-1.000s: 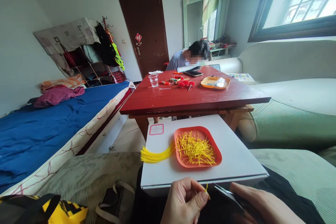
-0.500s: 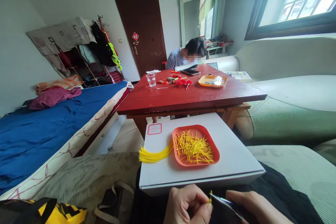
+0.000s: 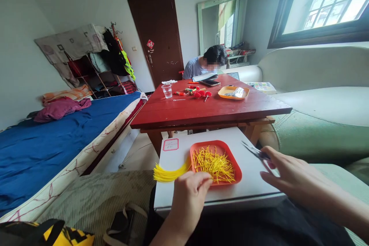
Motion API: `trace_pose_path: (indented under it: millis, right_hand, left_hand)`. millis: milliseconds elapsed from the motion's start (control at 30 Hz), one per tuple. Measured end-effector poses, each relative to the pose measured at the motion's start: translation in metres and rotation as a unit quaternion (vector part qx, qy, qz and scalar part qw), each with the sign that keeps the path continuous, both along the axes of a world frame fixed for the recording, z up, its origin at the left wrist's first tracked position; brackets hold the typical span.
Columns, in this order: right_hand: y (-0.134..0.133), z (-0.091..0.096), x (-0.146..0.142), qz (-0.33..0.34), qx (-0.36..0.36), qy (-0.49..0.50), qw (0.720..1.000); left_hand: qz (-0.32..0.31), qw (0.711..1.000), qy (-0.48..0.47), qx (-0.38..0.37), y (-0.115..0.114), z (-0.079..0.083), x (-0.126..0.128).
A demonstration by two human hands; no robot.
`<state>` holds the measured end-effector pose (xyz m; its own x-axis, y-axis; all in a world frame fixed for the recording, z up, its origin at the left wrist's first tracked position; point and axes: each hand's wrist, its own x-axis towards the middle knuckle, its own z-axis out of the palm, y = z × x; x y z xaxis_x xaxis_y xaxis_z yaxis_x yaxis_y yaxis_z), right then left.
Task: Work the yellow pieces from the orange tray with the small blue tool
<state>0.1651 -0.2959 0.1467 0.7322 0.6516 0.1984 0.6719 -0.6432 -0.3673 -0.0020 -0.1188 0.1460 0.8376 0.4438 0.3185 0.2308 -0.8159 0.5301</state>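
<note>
The red table [image 3: 207, 109] stands beyond the white box [image 3: 256, 180], and another person [image 3: 198, 67] sits at its far side, bent over their own things. The white box lies across the wearer's lap, and everything in hand rests on or over it. On its middle sits the orange tray [image 3: 236, 173]. The left hand [image 3: 188, 196] reaches over the box's near edge to the tray's near rim, fingertips drawn together above the heap; whether a piece lies between them cannot be told. The right hand [image 3: 291, 177] hovers over the box's right edge, its fingers closed round the handles of the scissors [image 3: 255, 150], whose blades point away toward the box's far right corner. A bundle of long yellow strands [image 3: 167, 173] lies on the box's left part, its tips touching the tray. The short yellow pieces [image 3: 215, 163] fill the tray. Judging by that heap, a good deal of cutting is done, while the long bundle looks untouched, so plenty seems left. Half a second ago both hands were low, below the box's near edge, the left pinching a short yellow piece against the scissors. Now both have risen over the box and moved apart.
</note>
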Motion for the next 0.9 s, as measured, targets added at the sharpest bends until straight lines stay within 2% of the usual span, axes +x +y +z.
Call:
trace_pose_path:
  millis: [133, 233, 333, 467, 600, 733, 900]
  right_hand:
    - [0.038, 0.004, 0.005, -0.009, -0.135, -0.002, 0.991]
    - [0.053, -0.001, -0.003, -0.014, -0.169, -0.01, 0.986]
    - [0.055, -0.001, -0.005, -0.004, -0.175, -0.01, 0.984]
    - [0.039, 0.003, -0.002, -0.022, -0.173, 0.005, 0.985]
    - [0.019, 0.003, -0.005, -0.037, -0.137, 0.049, 0.989]
    - [0.013, -0.003, -0.01, -0.014, -0.069, 0.094, 0.993]
    - [0.01, -0.011, -0.014, -0.008, -0.027, 0.097, 0.995]
  left_hand:
    - [0.019, 0.999, 0.01, 0.04, 0.005, -0.001, 0.031]
    - [0.018, 0.998, 0.015, 0.06, 0.004, -0.009, 0.039]
    - [-0.013, 0.997, 0.007, 0.073, 0.006, -0.009, 0.038]
    - [-0.031, 0.997, -0.024, 0.067, 0.021, 0.004, 0.021]
    - [0.04, 0.996, -0.009, 0.077, 0.041, 0.014, -0.014]
    - [0.062, 0.992, 0.08, 0.079, 0.044, 0.008, -0.03]
    - [0.078, 0.99, 0.085, 0.082, 0.04, -0.002, -0.022]
